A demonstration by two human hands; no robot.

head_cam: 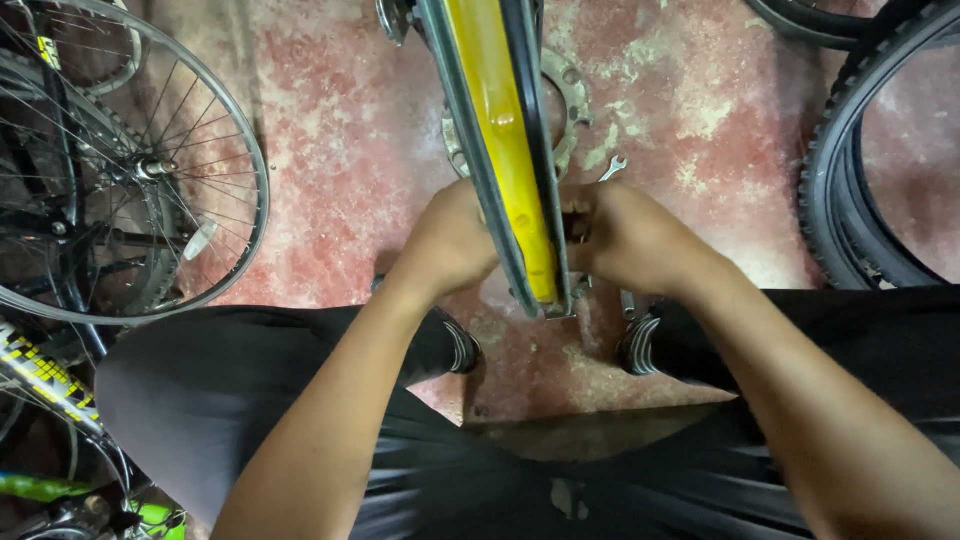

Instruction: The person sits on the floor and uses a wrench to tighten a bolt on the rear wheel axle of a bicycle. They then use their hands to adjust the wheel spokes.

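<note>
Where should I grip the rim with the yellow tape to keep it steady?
Grip the rim by its two side walls near the lower end, one hand from each side, as the left hand and right hand do. It stands edge-on and narrow, so the flat walls likely give the surest hold.

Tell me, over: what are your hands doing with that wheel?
Left hand and right hand grip upright metal wheel rim with yellow rim tape, one each side. Small silver spanner on red floor behind. Nothing between hands and rim.
</note>
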